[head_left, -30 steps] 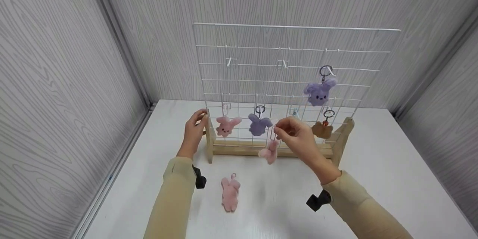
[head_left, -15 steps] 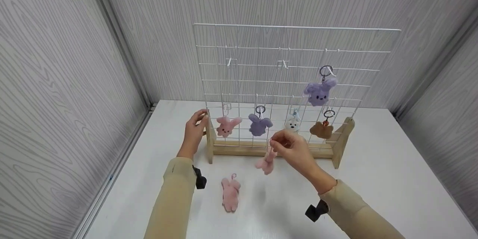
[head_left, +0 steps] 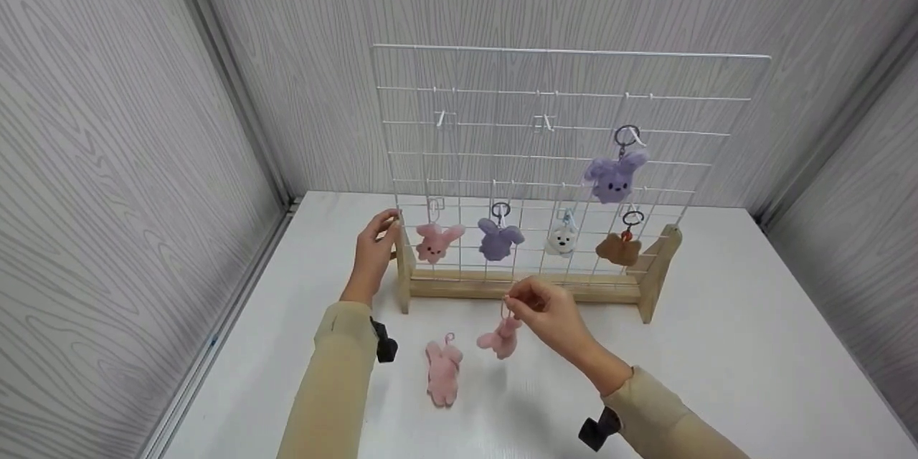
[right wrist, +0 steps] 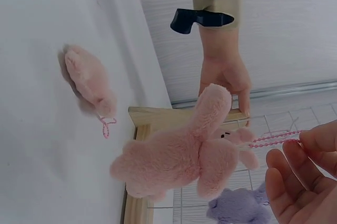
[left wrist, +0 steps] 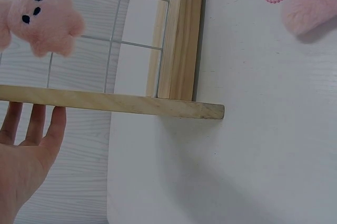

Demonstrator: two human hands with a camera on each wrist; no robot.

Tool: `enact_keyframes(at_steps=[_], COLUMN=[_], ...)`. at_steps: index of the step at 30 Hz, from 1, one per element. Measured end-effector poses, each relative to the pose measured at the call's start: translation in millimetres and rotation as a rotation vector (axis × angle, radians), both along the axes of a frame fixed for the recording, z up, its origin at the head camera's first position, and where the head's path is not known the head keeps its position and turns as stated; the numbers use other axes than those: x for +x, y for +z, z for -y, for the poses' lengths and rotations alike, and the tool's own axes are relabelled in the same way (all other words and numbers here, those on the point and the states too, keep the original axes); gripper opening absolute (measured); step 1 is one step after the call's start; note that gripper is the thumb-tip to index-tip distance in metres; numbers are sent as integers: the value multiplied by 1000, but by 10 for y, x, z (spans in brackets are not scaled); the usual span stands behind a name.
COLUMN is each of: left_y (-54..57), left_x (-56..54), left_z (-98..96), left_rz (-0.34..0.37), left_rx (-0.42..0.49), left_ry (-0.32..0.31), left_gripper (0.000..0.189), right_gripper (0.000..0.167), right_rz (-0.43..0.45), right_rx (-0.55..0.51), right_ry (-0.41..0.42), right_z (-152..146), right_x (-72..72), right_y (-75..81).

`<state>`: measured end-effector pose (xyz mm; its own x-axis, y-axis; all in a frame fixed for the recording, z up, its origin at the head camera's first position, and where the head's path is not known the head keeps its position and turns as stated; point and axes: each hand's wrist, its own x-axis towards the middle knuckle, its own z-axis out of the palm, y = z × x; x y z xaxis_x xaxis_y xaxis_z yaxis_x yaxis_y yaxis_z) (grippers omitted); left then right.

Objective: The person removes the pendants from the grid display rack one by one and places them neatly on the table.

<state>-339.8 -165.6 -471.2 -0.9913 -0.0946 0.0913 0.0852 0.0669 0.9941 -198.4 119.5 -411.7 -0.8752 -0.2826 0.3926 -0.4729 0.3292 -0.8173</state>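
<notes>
My right hand point(head_left: 549, 312) pinches the pink bead chain point(right wrist: 274, 140) of a pink plush bunny keychain point(right wrist: 168, 161), which hangs in front of the rack. To its left, a second pink plush bunny keychain point(head_left: 442, 373) lies on the table. My left hand point(head_left: 374, 251) holds the left wooden end post point(left wrist: 158, 105) of a white wire grid rack point(head_left: 502, 154); several fingertips rest against the post's outer face in the left wrist view. On the rack's lower row hang a pink bunny point(head_left: 436, 242), a purple bunny point(head_left: 498, 239), a white plush point(head_left: 561, 239) and a brown plush point(head_left: 619, 249).
Higher at the right of the grid hangs another purple bunny point(head_left: 615, 178). Two bare hooks, a left hook point(head_left: 441, 118) and a middle hook point(head_left: 546, 122), share that row. The rack stands on a white table point(head_left: 724, 344) enclosed by wood-grain panels point(head_left: 129, 158).
My right hand has come down and toward me from the rack with the pink bunny keychain, bringing the white plush into view. My left hand has stayed at the post.
</notes>
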Motion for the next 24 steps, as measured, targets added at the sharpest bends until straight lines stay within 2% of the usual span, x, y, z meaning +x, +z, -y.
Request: enact_keyframes(at_steps=[5, 15, 24], left_y=[6, -11, -20], left_x=[1, 26, 10], left_z=[3, 11, 12], left_rz=[9, -23, -25], left_rx=[0, 3, 9], left_ry=[-5, -19, -19], left_gripper=[33, 34, 35], right_gripper=[4, 4, 3], right_rz=[26, 57, 150], right_rx=[23, 19, 37], right_ry=[-10, 34, 51], right_z=[36, 111, 177], right_x=[48, 148, 235], right_y=[-75, -221, -309])
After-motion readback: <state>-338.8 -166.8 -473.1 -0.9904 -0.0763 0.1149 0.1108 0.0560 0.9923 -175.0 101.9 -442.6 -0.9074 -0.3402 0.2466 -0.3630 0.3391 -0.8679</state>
